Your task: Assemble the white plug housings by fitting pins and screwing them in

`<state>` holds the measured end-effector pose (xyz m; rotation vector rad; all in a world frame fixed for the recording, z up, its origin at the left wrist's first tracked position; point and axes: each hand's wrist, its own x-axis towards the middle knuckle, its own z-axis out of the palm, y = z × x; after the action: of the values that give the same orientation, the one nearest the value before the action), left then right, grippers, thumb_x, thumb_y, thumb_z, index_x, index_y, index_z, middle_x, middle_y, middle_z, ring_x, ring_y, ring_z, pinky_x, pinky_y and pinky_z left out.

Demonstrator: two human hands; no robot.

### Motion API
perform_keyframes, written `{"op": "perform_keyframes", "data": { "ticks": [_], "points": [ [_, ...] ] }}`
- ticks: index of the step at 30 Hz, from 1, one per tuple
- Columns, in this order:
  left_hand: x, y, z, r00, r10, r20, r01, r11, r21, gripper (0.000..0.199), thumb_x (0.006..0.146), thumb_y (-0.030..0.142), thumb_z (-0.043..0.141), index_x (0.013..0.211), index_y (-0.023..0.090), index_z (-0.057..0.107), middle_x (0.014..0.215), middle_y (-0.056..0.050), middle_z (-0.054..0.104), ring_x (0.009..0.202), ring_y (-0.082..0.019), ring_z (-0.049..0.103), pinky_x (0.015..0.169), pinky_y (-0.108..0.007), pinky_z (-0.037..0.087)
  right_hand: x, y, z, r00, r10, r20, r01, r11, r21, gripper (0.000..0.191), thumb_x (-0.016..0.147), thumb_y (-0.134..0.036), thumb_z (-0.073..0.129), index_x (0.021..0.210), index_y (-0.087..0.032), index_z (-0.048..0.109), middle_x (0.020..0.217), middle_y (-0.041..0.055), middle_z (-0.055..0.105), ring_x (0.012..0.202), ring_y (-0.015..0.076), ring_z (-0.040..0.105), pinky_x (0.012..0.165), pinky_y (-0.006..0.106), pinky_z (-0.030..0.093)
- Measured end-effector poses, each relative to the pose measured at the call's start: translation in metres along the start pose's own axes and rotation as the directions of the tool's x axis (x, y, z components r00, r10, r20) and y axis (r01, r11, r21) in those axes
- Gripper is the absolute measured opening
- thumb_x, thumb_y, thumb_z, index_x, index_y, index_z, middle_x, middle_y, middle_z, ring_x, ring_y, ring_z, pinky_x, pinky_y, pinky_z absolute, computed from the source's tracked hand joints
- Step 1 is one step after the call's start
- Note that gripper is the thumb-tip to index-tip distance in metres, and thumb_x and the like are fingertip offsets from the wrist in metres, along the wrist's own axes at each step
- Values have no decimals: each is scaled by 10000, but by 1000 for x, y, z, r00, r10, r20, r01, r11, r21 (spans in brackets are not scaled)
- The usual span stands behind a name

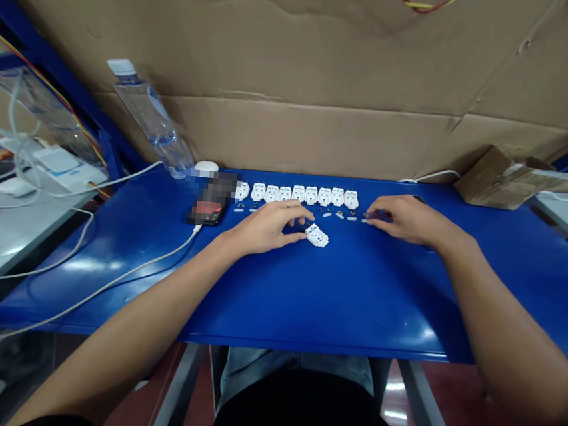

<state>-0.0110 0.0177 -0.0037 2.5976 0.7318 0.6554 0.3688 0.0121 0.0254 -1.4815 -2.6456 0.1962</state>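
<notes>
A small white plastic housing [317,236] with dark holes lies tilted in front of the row, its left end between the thumb and fingertips of my left hand [280,229]. Farther right, my right hand [404,218] reaches down to the table with thumb and fingertips drawn together beside a small clear strip [364,221]; whatever they pinch is too small to make out. Behind both hands stands a row of several similar white housings [310,195]. Tiny metal pieces and clear strips [352,217] lie in a line before them, partly hidden by my left hand.
The blue table [325,304] backs onto a cardboard wall [291,133]. To the left are a phone [213,199] on a charging cable [159,254], a plastic bottle [154,123] and a white rounded object [207,167]. A cardboard box [503,177] sits at the back right.
</notes>
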Motion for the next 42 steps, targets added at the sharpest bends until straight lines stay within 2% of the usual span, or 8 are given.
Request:
{"op": "perform_keyframes", "data": {
  "ticks": [7, 11, 13, 19, 23, 31, 38, 42],
  "points": [
    [2, 3, 18, 1000, 13, 8, -12, 999, -39, 228, 1140, 225, 662, 1320, 248, 801, 1199, -71, 823, 1129, -247, 759, 1006, -424, 616, 1, -27, 2, 998, -29, -64, 26, 998, -49, 292, 1066, -349, 576, 1127, -187, 811, 1158, 149, 839, 982, 319, 790, 828, 443, 570],
    [2, 3, 22, 1000, -5, -26, 3, 998, -58, 270, 1102, 213, 710, 1360, 235, 784, 1156, -74, 817, 1084, -239, 768, 978, -412, 635, -1, -70, 6, 955, -291, -57, 296, 935, 195, 257, 1100, -413, 644, 1168, -222, 802, 1123, 73, 844, 948, 222, 784, 846, 356, 566],
    [1, 1, 21, 999, -7, -44, 4, 998, -57, 268, 1079, 206, 738, 1343, 214, 781, 1141, -78, 806, 1036, -227, 769, 960, -401, 639, 0, -87, 11, 929, -369, -6, 365, 914, 176, 235, 1112, -398, 655, 1201, -232, 795, 1166, 60, 847, 963, 210, 786, 814, 336, 535],
    [1, 0, 16, 999, -15, -31, 13, 999, -52, 157, 1070, 210, 747, 1225, 213, 777, 1086, -59, 794, 989, -214, 752, 941, -391, 628, 1, -103, 15, 961, -263, 83, 267, 962, -49, 187, 1125, -272, 610, 1201, -219, 773, 1201, 79, 859, 939, 232, 781, 694, 347, 394],
    [1, -1, 15, 1000, -13, -3, 13, 999, -45, 100, 1074, 197, 731, 1160, 225, 774, 1066, -44, 803, 1005, -218, 740, 951, -394, 609, -1, -107, 12, 952, -281, 122, 290, 955, -57, 194, 1095, -190, 608, 1178, -216, 781, 1211, 76, 866, 940, 229, 770, 671, 354, 349],
    [1, -1, 14, 1000, -26, 3, 26, 999, -47, 121, 1080, 225, 716, 1180, 231, 784, 1086, -52, 808, 1009, -224, 737, 949, -393, 608, 2, -107, 11, 975, -212, 73, 220, 964, -148, 164, 1103, -257, 629, 1193, -191, 749, 1227, 101, 842, 804, 202, 710, 653, 354, 296],
    [1, 0, 13, 1000, -22, 8, 22, 999, -37, 129, 1080, 216, 709, 1183, 235, 784, 1072, -49, 799, 1016, -227, 732, 949, -396, 598, 4, -108, 15, 976, -193, 103, 203, 974, -101, 167, 1109, -223, 608, 1209, -201, 739, 1271, 77, 826, 848, 199, 722, 686, 356, 340],
    [1, 1, 13, 1000, -23, 8, 23, 999, -29, 129, 1080, 219, 703, 1181, 231, 782, 1079, -54, 799, 1028, -234, 732, 955, -409, 596, 4, -109, 16, 977, -205, 63, 211, 972, -104, 204, 1139, -338, 616, 1220, -201, 744, 1246, 74, 818, 812, 192, 700, 669, 351, 332]
  ]
}}
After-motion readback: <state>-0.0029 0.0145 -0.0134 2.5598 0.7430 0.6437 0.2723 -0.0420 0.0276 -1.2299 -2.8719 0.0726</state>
